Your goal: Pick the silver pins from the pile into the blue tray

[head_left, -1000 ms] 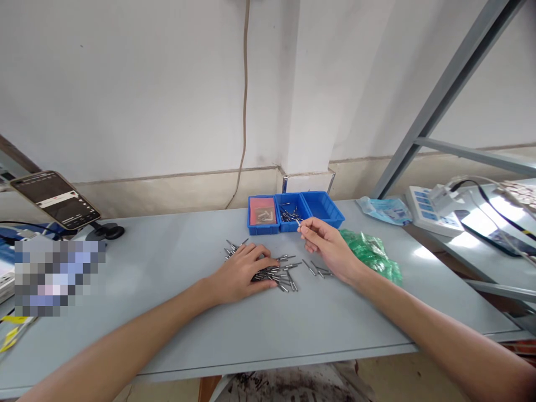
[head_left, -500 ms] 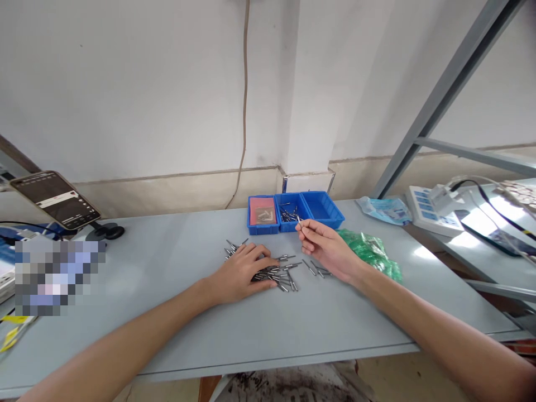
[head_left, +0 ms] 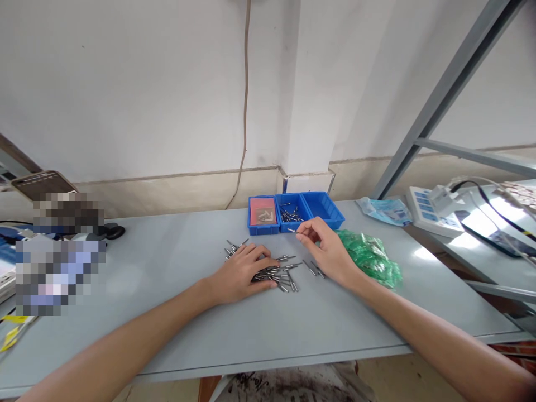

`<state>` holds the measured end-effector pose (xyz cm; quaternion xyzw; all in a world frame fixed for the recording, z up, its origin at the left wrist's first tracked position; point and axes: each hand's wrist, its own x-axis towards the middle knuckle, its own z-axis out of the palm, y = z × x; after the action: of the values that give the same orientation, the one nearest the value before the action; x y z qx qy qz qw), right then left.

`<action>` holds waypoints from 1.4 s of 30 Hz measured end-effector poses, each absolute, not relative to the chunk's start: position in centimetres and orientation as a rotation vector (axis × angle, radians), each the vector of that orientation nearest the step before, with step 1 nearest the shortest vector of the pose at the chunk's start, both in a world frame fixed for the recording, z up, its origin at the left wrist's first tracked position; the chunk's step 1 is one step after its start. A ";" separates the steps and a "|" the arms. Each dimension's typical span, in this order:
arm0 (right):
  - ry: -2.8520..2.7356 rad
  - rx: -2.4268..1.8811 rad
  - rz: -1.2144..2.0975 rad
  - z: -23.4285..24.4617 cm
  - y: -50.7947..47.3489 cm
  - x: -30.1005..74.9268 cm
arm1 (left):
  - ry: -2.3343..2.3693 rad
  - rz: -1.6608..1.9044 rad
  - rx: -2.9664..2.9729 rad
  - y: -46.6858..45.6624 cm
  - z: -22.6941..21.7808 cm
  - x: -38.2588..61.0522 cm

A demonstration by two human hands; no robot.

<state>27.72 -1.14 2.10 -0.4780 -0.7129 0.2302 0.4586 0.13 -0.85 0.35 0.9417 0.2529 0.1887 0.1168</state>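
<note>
A heap of small metal pins (head_left: pixel 281 272) lies on the grey table (head_left: pixel 167 312). My left hand (head_left: pixel 243 272) rests flat on the heap's left part, fingers spread. My right hand (head_left: pixel 324 248) is raised a little above the table and pinches one metal pin (head_left: pixel 292 230) between thumb and fingers, just in front of the middle blue bin (head_left: pixel 290 215), which holds more pins. The left blue bin (head_left: pixel 262 215) has a red lining and a few pale parts. The right blue bin (head_left: pixel 322 207) looks bare inside.
A crumpled green plastic bag (head_left: pixel 371 254) lies right of my right hand. A blue packet (head_left: pixel 383 209), a white power strip (head_left: pixel 427 209) and cables sit at the far right by a grey shelf frame (head_left: pixel 439 100). A phone on a stand (head_left: pixel 42 187) stands at the left.
My right hand has turned and dropped slightly, bringing the pinched pin leftward and level, toward the middle bin's front. My left hand has stayed on the heap.
</note>
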 end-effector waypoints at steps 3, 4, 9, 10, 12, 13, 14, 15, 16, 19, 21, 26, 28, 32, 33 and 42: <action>-1.760 -1.172 0.555 2.0 -1.1 27.7 | 0.742 0.554 2.752 -0.8 0.4 0.1; -1.757 -1.169 0.553 2.0 -1.1 27.8 | 0.743 0.555 2.750 -0.8 0.4 0.1; -1.701 -1.155 0.657 1.9 -1.0 27.8 | 0.744 0.548 2.750 -0.8 0.4 0.2; -1.687 -1.153 0.696 1.9 -0.9 27.8 | 0.745 0.547 2.751 -0.8 0.4 0.1; -1.650 -1.149 0.784 2.0 -0.8 27.8 | 0.744 0.549 2.751 -0.8 0.4 0.1; -1.622 -1.153 0.833 2.0 -0.7 27.9 | 0.743 0.552 2.751 -0.8 0.4 0.1; -1.586 -1.164 0.884 2.1 -0.7 27.9 | 0.740 0.555 2.751 -0.8 0.3 0.1; -1.543 -1.182 0.935 2.2 -0.6 27.9 | 0.738 0.555 2.752 -0.8 0.3 0.1; -1.495 -1.203 0.980 2.3 -0.6 27.9 | 0.737 0.554 2.752 -0.8 0.3 0.1; -1.363 -1.229 1.071 2.6 -0.3 28.1 | 0.741 0.551 2.750 -0.7 0.3 0.1; -1.299 -1.213 1.110 2.6 -0.1 28.3 | 0.744 0.554 2.748 -0.7 0.2 0.1; -1.216 -1.183 1.156 2.5 0.3 28.6 | 0.753 0.555 2.751 -0.8 0.0 0.1; -1.215 -1.188 1.165 2.5 0.3 28.5 | 0.753 0.564 2.751 -0.7 -0.1 0.1; -1.221 -1.137 1.180 2.8 0.1 28.4 | 0.756 0.567 2.755 -0.7 -0.1 0.1; -1.242 -1.138 1.168 2.8 0.1 28.5 | 0.758 0.563 2.754 -0.7 -0.1 0.1; -2.153 -1.260 0.600 2.0 -0.3 28.3 | 0.755 0.576 2.779 -0.6 -0.4 0.0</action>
<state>28.28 -0.25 1.97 -0.4710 -0.8045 0.2242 0.2840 0.05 -0.63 -0.37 0.9413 0.2559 0.1949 0.1022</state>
